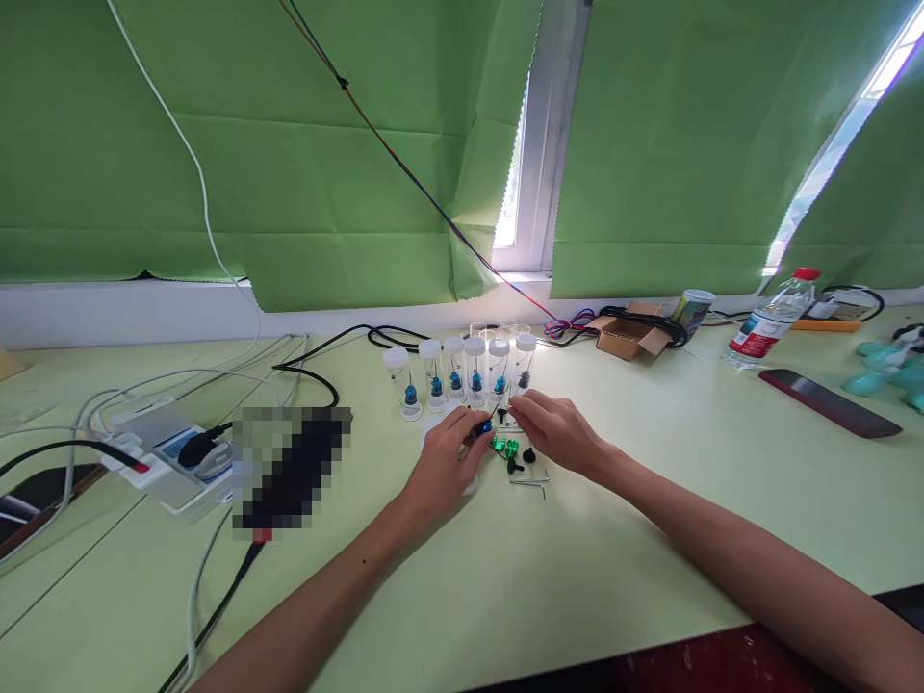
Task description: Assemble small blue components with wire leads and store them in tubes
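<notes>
A small blue piece (485, 426) is held in the left hand (449, 450), pinched between the thumb and fingers, over the tabletop (592, 577) and closer to its back edge than its front edge. A thin stick (500, 402) seems to be pinched by the fingertips of the right hand (559, 433), and its low end is pointed at the blue piece. The two hands are close together but not touching. The blue piece looks light, hard and smooth, so it could slip or roll if squeezed badly; it is best held by its sides, with its end left free. Any thin bits on it might be snapped by a hard push. Just beside it, green pieces (511, 449), a black knob (529, 455) and bent metal keys (532, 481) are laid on the tabletop. Clear tubes (474, 366) with white lids are stood near the back edge.
</notes>
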### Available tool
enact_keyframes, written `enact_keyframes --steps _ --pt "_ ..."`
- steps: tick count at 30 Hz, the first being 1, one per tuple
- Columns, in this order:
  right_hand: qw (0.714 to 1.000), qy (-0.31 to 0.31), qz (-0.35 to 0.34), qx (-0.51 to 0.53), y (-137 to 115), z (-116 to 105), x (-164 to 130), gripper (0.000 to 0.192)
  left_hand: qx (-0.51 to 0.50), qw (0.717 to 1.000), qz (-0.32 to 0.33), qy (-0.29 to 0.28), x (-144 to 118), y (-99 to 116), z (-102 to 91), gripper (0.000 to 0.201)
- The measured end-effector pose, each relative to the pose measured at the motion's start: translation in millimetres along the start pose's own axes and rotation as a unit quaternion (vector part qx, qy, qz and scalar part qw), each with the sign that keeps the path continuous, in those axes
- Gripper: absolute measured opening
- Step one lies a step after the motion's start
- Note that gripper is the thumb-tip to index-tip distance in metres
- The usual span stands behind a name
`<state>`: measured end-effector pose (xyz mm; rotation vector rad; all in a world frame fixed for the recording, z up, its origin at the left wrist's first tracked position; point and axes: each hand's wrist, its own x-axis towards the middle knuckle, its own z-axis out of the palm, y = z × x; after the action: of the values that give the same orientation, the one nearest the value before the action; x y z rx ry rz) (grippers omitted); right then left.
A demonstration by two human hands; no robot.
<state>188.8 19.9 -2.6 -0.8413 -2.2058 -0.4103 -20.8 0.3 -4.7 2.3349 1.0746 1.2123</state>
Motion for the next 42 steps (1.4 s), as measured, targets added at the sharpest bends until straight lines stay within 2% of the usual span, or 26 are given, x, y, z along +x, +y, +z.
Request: enact_keyframes --steps 23,36,42 --pt "1.0 -0.01 -0.007 0.029 -1.1 1.8 -1.4 0.031 -0.139 0.981 -0.137 -0.003 1.9 5.9 3.1 0.026" --pt "0.999 -0.037 -0.008 0.03 -1.1 2.9 -2.2 0.035 -0.141 0.982 -0.127 -0.001 2.8 7.1 2.8 0.022" --pt "0.997 -0.038 0.006 0.07 -1.6 3.3 -3.1 0.035 -0.136 0.983 -0.125 -0.007 2.7 9.0 2.1 0.024"
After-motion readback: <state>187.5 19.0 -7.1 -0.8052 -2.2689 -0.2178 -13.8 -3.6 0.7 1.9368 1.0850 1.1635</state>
